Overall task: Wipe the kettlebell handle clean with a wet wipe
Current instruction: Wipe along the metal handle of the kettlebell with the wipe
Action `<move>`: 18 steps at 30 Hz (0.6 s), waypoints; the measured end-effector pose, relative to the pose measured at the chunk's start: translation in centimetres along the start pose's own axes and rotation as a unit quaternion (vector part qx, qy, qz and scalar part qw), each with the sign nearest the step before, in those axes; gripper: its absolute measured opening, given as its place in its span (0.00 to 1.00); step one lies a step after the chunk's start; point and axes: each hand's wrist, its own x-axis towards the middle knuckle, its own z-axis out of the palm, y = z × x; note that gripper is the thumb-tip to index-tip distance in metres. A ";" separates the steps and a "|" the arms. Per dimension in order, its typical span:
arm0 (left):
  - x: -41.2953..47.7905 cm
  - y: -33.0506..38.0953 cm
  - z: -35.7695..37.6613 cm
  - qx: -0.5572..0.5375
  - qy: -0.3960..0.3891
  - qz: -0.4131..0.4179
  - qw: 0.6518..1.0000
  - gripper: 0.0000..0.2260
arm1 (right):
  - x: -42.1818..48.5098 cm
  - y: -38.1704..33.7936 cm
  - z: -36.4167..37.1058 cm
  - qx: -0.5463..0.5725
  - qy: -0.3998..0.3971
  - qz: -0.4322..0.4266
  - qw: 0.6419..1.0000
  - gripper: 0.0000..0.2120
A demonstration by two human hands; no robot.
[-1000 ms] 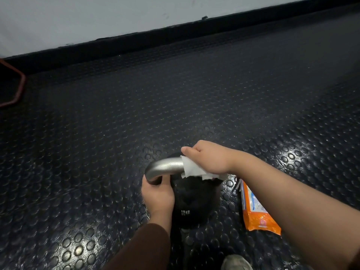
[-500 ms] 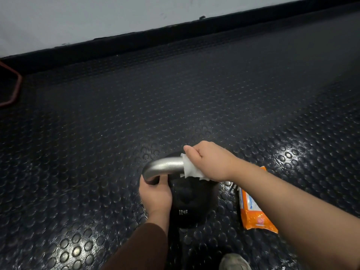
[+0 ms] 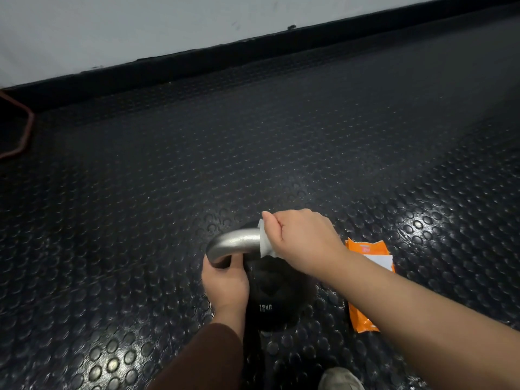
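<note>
The right hand [image 3: 304, 243] wraps the limp wet wipe [image 3: 264, 244] round the slick steel handle [image 3: 235, 244]; the left hand [image 3: 225, 282] grips its left bend, steadying the heavy kettlebell [image 3: 278, 299].

Brown left sleeve [image 3: 201, 360], grey shoe [image 3: 341, 380]

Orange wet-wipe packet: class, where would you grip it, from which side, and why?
Pinch the far end of the orange plastic wet-wipe packet from above-right: it lies flat on the studded black rubber floor, the black kettlebell crowds its left, and the bare forearm crosses its middle.
</note>
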 end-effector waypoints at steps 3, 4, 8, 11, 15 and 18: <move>-0.1 0.1 0.0 -0.002 -0.001 -0.002 1.000 0.06 | 1.1 0.3 -0.8 0.060 -0.102 -0.007 0.993 0.26; -0.1 0.1 0.0 0.001 -0.001 -0.004 1.000 0.06 | 1.4 0.4 -1.1 0.081 -0.131 -0.007 0.988 0.26; 0.1 -0.1 0.0 0.010 -0.003 -0.009 1.000 0.06 | 2.0 0.5 -1.7 0.125 -0.178 -0.002 0.976 0.25; 0.3 -0.2 0.1 0.007 0.001 -0.006 1.000 0.07 | 0.5 -0.1 -0.2 0.003 -0.041 -0.013 0.999 0.27; 0.1 -0.1 0.0 0.010 0.004 -0.007 1.000 0.06 | -0.9 -0.4 1.2 -0.095 0.083 -0.048 0.991 0.30; 0.1 -0.1 0.0 0.011 0.002 -0.008 1.000 0.07 | 0.0 -0.1 0.4 -0.042 0.016 -0.027 0.999 0.26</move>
